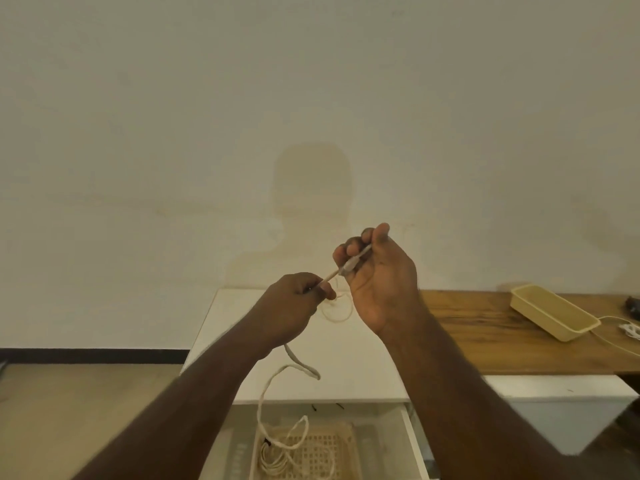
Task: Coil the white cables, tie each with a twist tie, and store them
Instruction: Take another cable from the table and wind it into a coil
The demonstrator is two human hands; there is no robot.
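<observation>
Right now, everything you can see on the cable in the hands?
The cable is white, thin and flexible, braided-looking. Its connector end, a pale plug with a short stiff sleeve, is gripped in the right hand, pointing up toward the fingertips. The left hand pinches the cord just below the plug, so the short stretch between the hands is taut. Below the left hand it hangs slack, loops in front of the white cabinet, and drops into the basket in the open drawer, where some turns lie coiled.

Both forearms raised, left grip (304, 296) and right grip (372, 268) curled, pinching.
</observation>
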